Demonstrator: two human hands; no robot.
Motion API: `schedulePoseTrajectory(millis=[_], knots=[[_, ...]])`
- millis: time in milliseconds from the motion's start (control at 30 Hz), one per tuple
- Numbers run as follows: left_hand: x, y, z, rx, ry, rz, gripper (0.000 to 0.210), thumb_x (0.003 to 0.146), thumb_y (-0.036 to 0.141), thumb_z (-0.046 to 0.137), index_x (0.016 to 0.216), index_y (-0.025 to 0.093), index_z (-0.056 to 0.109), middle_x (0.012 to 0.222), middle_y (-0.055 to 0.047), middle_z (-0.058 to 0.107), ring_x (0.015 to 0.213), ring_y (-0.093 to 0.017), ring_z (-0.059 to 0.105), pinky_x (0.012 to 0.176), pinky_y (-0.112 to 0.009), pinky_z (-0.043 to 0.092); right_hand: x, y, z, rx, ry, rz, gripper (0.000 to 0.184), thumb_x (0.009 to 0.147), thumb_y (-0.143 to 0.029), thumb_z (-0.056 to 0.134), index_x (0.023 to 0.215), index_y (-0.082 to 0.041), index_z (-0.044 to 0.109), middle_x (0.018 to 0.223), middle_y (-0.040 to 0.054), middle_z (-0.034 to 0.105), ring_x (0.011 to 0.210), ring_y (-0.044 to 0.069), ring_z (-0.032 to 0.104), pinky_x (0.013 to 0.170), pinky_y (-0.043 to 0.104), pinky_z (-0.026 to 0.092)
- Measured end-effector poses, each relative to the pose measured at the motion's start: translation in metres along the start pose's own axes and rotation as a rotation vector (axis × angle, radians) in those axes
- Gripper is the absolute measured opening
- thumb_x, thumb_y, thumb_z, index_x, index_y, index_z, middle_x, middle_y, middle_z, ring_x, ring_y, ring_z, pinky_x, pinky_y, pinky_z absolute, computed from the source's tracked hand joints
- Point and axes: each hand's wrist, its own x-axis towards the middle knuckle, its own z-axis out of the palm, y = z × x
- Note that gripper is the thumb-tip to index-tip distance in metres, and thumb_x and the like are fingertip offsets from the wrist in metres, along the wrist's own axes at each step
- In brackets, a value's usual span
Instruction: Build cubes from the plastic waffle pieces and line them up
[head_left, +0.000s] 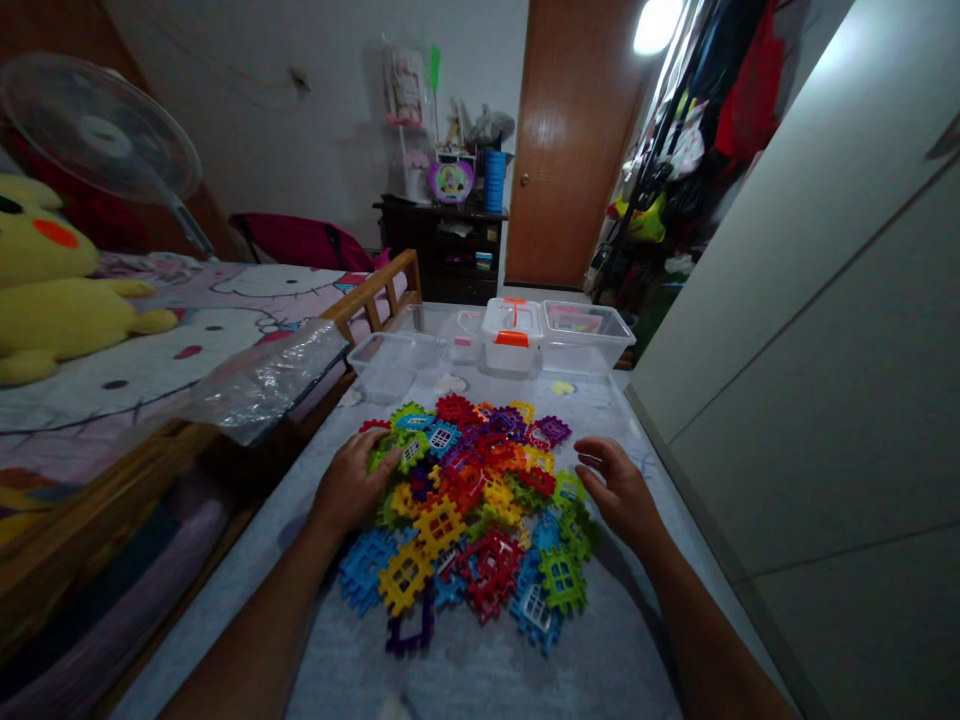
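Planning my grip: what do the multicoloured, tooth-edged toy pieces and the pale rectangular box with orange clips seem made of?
Multicoloured, tooth-edged pieces: probably hard, slightly glossy plastic; solid colours, crisp notches. Pale box with orange clips: likely smooth, translucent plastic; cloudy walls.

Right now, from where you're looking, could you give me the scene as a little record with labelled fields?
Surface: table with a pale cover
Main items: pile of plastic pieces, red, yellow, green, blue, purple and orange, some with window shapes
Left hand: at the pile's left edge, against a green piece; grip unclear
Right hand: open at the pile's right edge, nothing visibly held
Beyond pile: clear bins and a white box with orange latches
Left side: bed, yellow plush toy, fan
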Motion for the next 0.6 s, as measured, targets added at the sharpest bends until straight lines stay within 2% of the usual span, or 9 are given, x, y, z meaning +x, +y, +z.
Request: schedulePoseTrajectory(millis=[67,133,267,333,400,533,600], knots=[[0.000,0.000,-0.001,-0.012,0.006,-0.002,0.055,0.085,0.058,0.042,0.113,0.015,0.062,0.114,-0.012,0.064,0.108,-0.028,0.060,0.099,-0.040,0.045,0.001,0.000,-0.011,-0.115,-0.011,0.026,0.018,0.084,-0.031,0.055,0.099,-0.023,0.059,0.101,0.0061,0.060,0.093,0.022,0.061,0.080,0.039,0.055],[-0.001,-0.001,-0.001,-0.018,0.020,-0.002,0.054,0.085,0.058,0.042,0.112,0.016,0.062,0.114,-0.012,0.064,0.108,-0.028,0.060,0.099,-0.040,0.045,0.000,-0.001,-0.019,-0.237,-0.106,0.052,0.022,0.083,-0.036,0.058,0.098,-0.021,0.061,0.101,0.0072,0.060,0.093,0.023,0.060,0.080,0.040,0.054],[-0.001,-0.002,-0.002,-0.024,0.056,-0.007,0.051,0.085,0.058,0.043,0.109,0.017,0.063,0.114,-0.012,0.065,0.107,-0.028,0.060,0.099,-0.042,0.045,-0.005,-0.005,-0.017,-0.347,-0.358,0.058,0.063,0.070,-0.044,0.073,0.125,-0.021,0.055,0.121,0.0113,0.056,0.112,0.029,0.053,0.097,0.047,0.045],[-0.001,-0.004,-0.001,-0.033,0.058,-0.008,0.050,0.086,0.057,0.043,0.109,0.017,0.063,0.115,-0.012,0.065,0.107,-0.028,0.060,0.099,-0.042,0.044,-0.008,-0.007,-0.008,-0.361,-0.414,0.048,0.074,0.068,-0.041,0.076,0.134,-0.021,0.049,0.125,0.0121,0.054,0.117,0.029,0.051,0.102,0.047,0.041],[-0.001,-0.005,0.000,-0.038,0.053,-0.006,0.049,0.085,0.055,0.044,0.109,0.017,0.062,0.115,-0.013,0.064,0.109,-0.028,0.059,0.100,-0.043,0.043,-0.008,-0.009,0.003,-0.359,-0.416,0.026,0.065,0.072,-0.033,0.073,0.132,-0.020,0.050,0.123,0.0115,0.056,0.114,0.027,0.052,0.101,0.045,0.042],[-0.001,-0.006,0.003,-0.030,0.058,0.004,0.045,0.085,0.051,0.045,0.109,0.018,0.062,0.115,-0.012,0.065,0.109,-0.028,0.059,0.100,-0.043,0.043,-0.003,-0.011,0.015,-0.311,-0.341,-0.038,0.026,0.081,-0.018,0.056,0.107,-0.021,0.063,0.102,0.0069,0.062,0.097,0.022,0.059,0.089,0.039,0.048],[-0.002,-0.006,0.003,-0.023,0.061,0.009,0.043,0.085,0.050,0.045,0.109,0.019,0.062,0.114,-0.012,0.065,0.108,-0.028,0.059,0.099,-0.042,0.044,-0.001,-0.013,0.016,-0.298,-0.251,-0.091,0.024,0.083,-0.018,0.051,0.104,-0.022,0.063,0.103,0.0075,0.062,0.099,0.023,0.058,0.091,0.041,0.047]])
